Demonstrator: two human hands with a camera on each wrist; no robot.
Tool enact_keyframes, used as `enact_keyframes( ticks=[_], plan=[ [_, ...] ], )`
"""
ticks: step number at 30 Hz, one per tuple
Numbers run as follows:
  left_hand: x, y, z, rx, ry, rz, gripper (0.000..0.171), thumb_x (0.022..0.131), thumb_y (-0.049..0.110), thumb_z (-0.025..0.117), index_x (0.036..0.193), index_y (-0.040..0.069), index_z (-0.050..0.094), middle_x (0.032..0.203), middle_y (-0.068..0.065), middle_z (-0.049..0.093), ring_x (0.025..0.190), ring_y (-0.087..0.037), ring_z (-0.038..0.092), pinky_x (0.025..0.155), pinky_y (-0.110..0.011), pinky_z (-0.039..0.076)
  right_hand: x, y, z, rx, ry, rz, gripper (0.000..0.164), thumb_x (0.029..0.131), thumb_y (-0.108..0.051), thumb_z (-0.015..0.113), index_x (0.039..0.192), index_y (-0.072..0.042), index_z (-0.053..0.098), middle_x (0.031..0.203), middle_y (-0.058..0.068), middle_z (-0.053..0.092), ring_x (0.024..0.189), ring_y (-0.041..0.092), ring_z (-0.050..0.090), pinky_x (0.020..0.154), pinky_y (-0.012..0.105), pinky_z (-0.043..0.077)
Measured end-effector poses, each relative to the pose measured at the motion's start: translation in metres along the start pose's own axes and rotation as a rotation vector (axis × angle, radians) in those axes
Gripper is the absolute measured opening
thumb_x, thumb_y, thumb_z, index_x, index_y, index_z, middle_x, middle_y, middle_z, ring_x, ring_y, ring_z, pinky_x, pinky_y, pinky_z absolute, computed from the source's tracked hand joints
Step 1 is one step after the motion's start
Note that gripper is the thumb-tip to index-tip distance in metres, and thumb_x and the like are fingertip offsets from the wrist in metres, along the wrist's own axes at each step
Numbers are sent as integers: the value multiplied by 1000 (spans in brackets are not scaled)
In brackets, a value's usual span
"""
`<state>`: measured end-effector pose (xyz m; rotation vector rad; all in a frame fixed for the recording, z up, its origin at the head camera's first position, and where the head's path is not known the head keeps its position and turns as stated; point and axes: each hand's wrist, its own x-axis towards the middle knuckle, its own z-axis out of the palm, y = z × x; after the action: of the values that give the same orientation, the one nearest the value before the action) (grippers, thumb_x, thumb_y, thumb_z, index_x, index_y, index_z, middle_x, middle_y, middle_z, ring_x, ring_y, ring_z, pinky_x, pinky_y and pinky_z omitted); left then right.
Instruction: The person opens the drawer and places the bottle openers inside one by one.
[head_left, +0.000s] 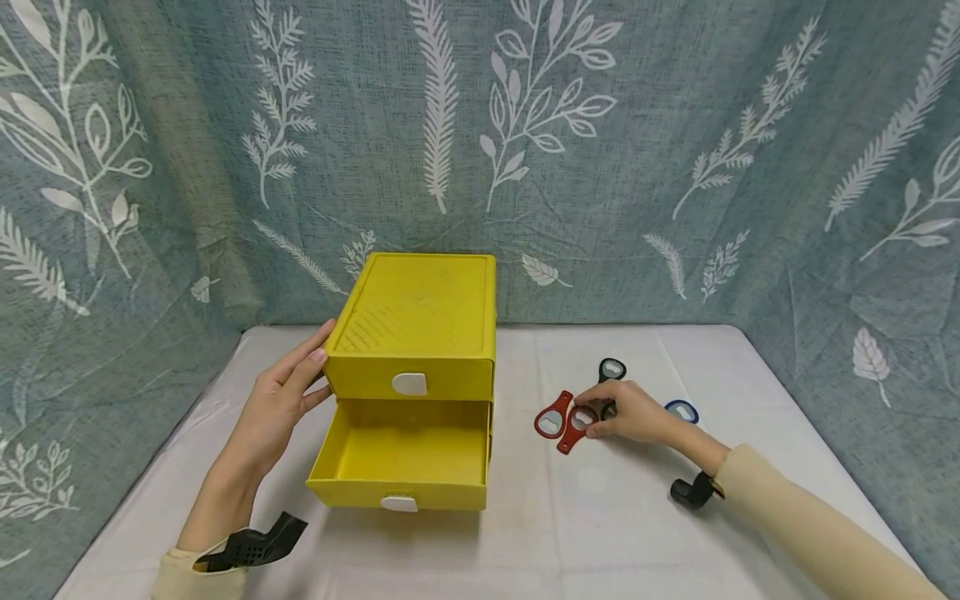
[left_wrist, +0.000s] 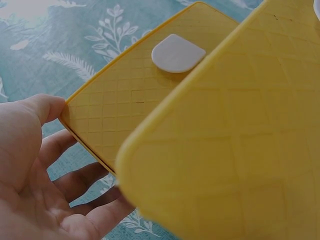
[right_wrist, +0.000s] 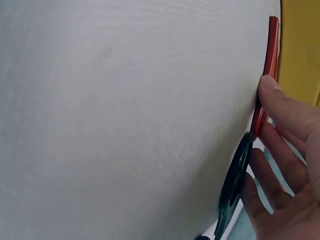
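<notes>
Your right hand (head_left: 628, 412) had its thumb and first finger pinched around the round end of a red bottle opener (head_left: 573, 433); you could not tell how tight that was. The opener lay on the counter (head_left: 555, 533), with its handle pointing toward you and a little to the left. A second red opener (head_left: 551, 423) sat just beside it on the left, its handle pointing away from you. A black opener (head_left: 612, 369) was partly under your right hand, and a blue opener (head_left: 681, 410) lay past your right wrist.

The pulled-out bottom drawer (head_left: 435, 497) was to the left of your right fingers, with its side wall facing them. The second red opener was in the gap between. The drawer's top was bare to the air, under the front edge of the yellow drawer box (head_left: 416, 300).

Your left hand (head_left: 281, 400) was far from the openers, on the box's other side. Its thumb touched the front corner, and its fingers lay mostly straight along the side.
</notes>
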<state>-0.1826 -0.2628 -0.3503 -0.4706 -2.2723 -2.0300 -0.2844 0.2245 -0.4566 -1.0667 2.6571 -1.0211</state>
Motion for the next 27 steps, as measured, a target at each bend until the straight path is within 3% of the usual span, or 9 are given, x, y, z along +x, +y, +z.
enact_keyframes(
  ticks=[9,14,23,27],
  plan=[
    [1,0,0,-4,-1,-6,52,107,34,42,156,23,30,161,-9,21,136,-21,37,94,-20,46,0,2,-1,-45,1,-91,46,76,-18,87,117,-3,72,105,3,62,85,19,57,67,32,52],
    [1,0,0,-8,1,-5,52,107,34,43,156,23,30,161,-7,20,136,-20,38,94,-20,46,1,0,-4,-63,-37,-74,44,75,-17,88,115,-2,73,104,2,56,84,18,55,68,28,52],
    [1,-1,0,0,4,-7,52,107,34,43,156,22,30,161,-8,21,137,-23,36,94,-20,46,3,-3,-11,-88,-156,-69,45,72,-11,86,114,-3,74,114,5,59,88,18,59,71,31,52],
    [1,-2,0,-11,4,-7,52,107,34,43,156,23,30,161,-8,21,137,-21,37,94,-20,46,2,-3,-14,-101,-160,-73,47,70,-11,86,114,-1,73,112,5,59,87,15,58,69,30,51]
  ],
)
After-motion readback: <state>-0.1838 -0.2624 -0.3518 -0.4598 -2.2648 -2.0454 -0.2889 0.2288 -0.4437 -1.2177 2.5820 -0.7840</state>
